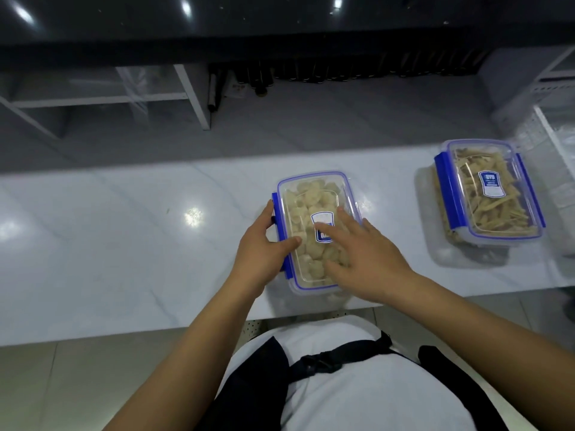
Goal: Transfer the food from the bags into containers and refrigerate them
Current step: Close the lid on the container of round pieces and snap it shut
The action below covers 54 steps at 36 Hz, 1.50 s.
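Head view, looking down on a pale marble-patterned tabletop (pixel 124 244). Near container (pixel 314 231), a clear box with a blue-rimmed lid and blue side clasps, holds pale rounded food pieces and lies directly ahead of the person, close to the tabletop's near edge. Its long axis runs away from the body, tilted slightly leftward at the far end. Left hand (pixel 264 247) grips the container's left long side: the fingers curl round the left clasp (pixel 278 213), the thumb lies across the lid's edge. Right hand (pixel 361 253) rests flat on the lid, fingers straight and spread, covering the right portion and part of the label; it grips nothing. Both hands therefore bracket the box across its short axis, the left the more committed to a clasp. Judged from this arrangement, the lid is being pressed down and latched; the right-side clasp is hidden under the hand, so whether it is fastened cannot be told. Far container (pixel 488 194), filled with pale strips and with its lid on, sits well apart to the right, nearer the right hand. No refrigerator appears.
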Motion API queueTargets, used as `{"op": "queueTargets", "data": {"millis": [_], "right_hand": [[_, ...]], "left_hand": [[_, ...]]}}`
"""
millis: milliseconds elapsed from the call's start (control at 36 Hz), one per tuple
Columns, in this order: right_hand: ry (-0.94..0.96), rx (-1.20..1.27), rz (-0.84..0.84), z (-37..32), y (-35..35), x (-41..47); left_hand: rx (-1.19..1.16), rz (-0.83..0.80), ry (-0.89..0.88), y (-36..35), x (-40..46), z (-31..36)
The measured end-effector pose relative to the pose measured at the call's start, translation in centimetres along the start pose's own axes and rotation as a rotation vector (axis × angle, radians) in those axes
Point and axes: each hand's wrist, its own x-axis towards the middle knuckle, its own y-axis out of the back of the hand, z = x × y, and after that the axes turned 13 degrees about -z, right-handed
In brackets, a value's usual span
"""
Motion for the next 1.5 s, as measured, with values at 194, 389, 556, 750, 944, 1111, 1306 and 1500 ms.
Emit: {"op": "queueTargets", "data": {"millis": [194,389,556,750,944,1111,1306,1500], "right_hand": [[-0.126,1.009,0.176,4.8,3.3,2.3],[-0.205,1.183,-0.075,6.8,3.0,4.2],[-0.149,1.084,0.118,6.5,2.4,4.4],[-0.092,0.876,0.276,6.2,1.2,4.0],[-0.043,0.924,0.221,6.8,1.5,3.9],[0.015,1.131,0.017,8.1,1.4,2.9],[-0.023,1.541,-0.142,9.2,0.9,1.8],[-0.102,1.556,0.05,7.2,0.2,-0.3]], "left_hand": [[-0.097,-0.059,0.107,0.7,-0.3,0.2],[-0.083,-0.041,0.135,0.6,-0.5,0.6],[-0.044,-0.008,0.149,0.3,-0.7,1.0],[0.004,0.035,0.175,-0.4,-0.7,1.8],[0.008,0.047,0.223,-0.8,-1.2,2.7],[0.001,0.047,0.239,-0.9,-2.2,1.9],[-0.187,-0.085,0.25,-0.4,-3.1,-0.4],[-0.206,-0.284,0.127,1.1,-1.2,0.5]]}}
